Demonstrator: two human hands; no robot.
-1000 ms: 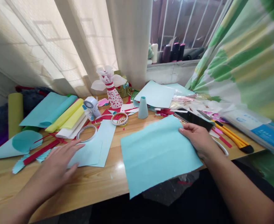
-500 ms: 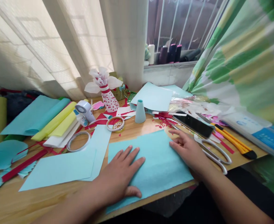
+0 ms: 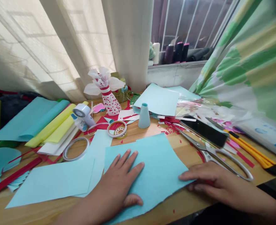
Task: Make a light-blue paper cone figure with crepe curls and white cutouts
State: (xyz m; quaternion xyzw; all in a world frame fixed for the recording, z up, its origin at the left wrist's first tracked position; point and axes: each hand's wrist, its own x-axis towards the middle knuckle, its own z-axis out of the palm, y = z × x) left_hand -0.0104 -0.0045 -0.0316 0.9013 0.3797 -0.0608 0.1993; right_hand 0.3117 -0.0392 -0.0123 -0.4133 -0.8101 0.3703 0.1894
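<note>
My left hand (image 3: 119, 181) lies flat, fingers spread, on a light blue paper sheet (image 3: 156, 162) at the front of the wooden table (image 3: 152, 131). At the sheet's lower right corner my right hand (image 3: 208, 181) has its fingers closed on the edge, thumb on top and fingers underneath. Silver scissors (image 3: 213, 153) lie just behind my right hand. A second, paler blue sheet (image 3: 53, 179) rests to the left of my left hand.
Tape rolls (image 3: 75, 148), a small blue cone (image 3: 144, 116), a red-and-white paper doll (image 3: 106, 90), a black phone (image 3: 205, 131), a yellow cutter (image 3: 255, 153) and rolled coloured papers (image 3: 51, 125) crowd the table. Curtains hang behind; red scraps are scattered about.
My left hand moved right onto the blue sheet and now presses it flat. My right hand slid from the sheet's far corner down to its near right corner.
</note>
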